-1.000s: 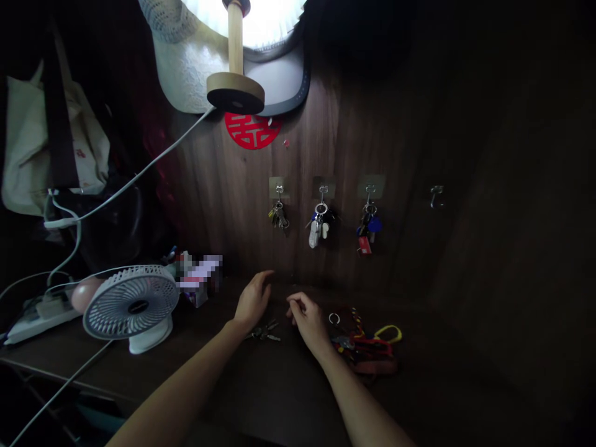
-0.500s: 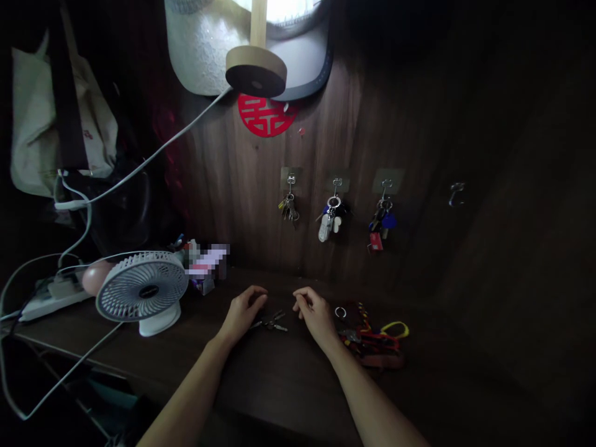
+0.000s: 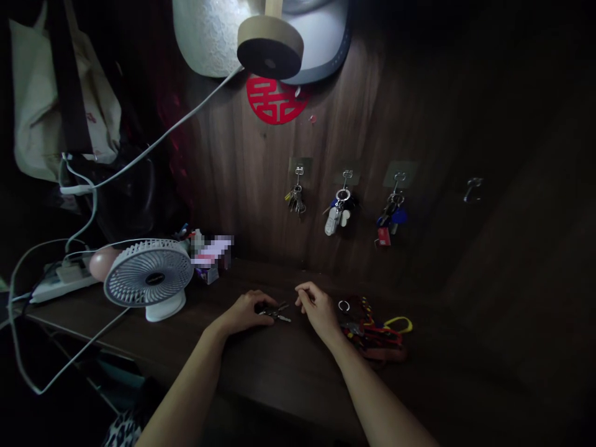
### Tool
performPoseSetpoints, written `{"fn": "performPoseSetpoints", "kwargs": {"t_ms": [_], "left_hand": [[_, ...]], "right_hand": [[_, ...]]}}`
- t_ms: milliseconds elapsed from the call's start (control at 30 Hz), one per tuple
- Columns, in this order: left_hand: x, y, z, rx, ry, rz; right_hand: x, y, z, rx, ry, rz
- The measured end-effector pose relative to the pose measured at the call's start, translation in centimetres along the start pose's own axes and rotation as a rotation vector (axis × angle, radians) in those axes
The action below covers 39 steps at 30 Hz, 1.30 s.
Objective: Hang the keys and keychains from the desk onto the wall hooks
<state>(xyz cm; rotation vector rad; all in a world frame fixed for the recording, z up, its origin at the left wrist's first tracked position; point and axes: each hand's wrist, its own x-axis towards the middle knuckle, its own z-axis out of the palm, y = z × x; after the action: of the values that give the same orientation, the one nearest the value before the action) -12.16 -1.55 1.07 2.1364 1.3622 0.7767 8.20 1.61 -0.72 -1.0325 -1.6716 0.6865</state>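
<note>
A small bunch of metal keys [image 3: 275, 313] lies on the dark wooden shelf [image 3: 279, 354]. My left hand [image 3: 242, 312] rests over its left end, hiding the ring, and I cannot tell whether the fingers grip it. Just to the right, my right hand [image 3: 316, 308] curls loosely, holding nothing. Its nearest neighbours are a loose metal split ring [image 3: 343, 305] and a tangle of red and yellow lanyards [image 3: 372, 332].
Several key bunches hang from adhesive wall hooks [image 3: 345, 177] above the shelf, and a bare hook [image 3: 473, 189] sits farther right. A white desk fan [image 3: 148, 273] and power strip [image 3: 65, 280] stand left, with white cables.
My left hand has moved right and now lies over the end of the keys. My right hand has barely moved. The whole view has shifted slightly as my head turned.
</note>
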Motion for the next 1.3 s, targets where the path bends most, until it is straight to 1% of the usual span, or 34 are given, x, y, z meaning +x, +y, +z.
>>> {"fn": "performPoseSetpoints", "kwargs": {"t_ms": [100,233,400,533,600,667,833,1000,1200,1300], "left_hand": [[0.2,0.0,0.2,0.001,0.03,0.015],[0.4,0.1,0.5,-0.006,0.117,0.013],[0.7,0.4,0.8,-0.079,0.213,-0.033],[1.3,0.4,1.3,-0.198,0.284,-0.068],[1.6,0.3,1.6,-0.294,0.311,-0.071],[1.8,0.2,1.9,-0.411,0.333,-0.075],[1.8,0.7,2.3,-0.702,0.329,-0.133],[1.7,1.4,2.4,-0.872,0.354,-0.145],[1.7,1.9,2.5,-0.925,0.346,-0.097],[1.7,2.0,2.6,-0.863,0.356,-0.05]], "right_hand": [[-0.1,0.0,0.1,-0.015,-0.014,-0.008],[-0.2,-0.1,0.1,-0.036,-0.017,-0.027],[-0.4,-0.7,0.1,-0.112,-0.05,-0.053],[-0.7,-1.2,0.3,-0.192,-0.093,-0.154],[-0.8,-1.4,0.4,-0.219,-0.113,-0.204],[-0.9,-1.5,0.6,-0.224,-0.133,-0.223],[-1.0,-2.0,0.6,-0.187,-0.179,-0.206],[-1.3,-2.5,0.7,-0.135,-0.218,-0.182],[-1.4,-2.6,0.8,-0.051,-0.201,-0.117],[-1.2,-2.3,0.9,-0.053,-0.145,-0.148]]}}
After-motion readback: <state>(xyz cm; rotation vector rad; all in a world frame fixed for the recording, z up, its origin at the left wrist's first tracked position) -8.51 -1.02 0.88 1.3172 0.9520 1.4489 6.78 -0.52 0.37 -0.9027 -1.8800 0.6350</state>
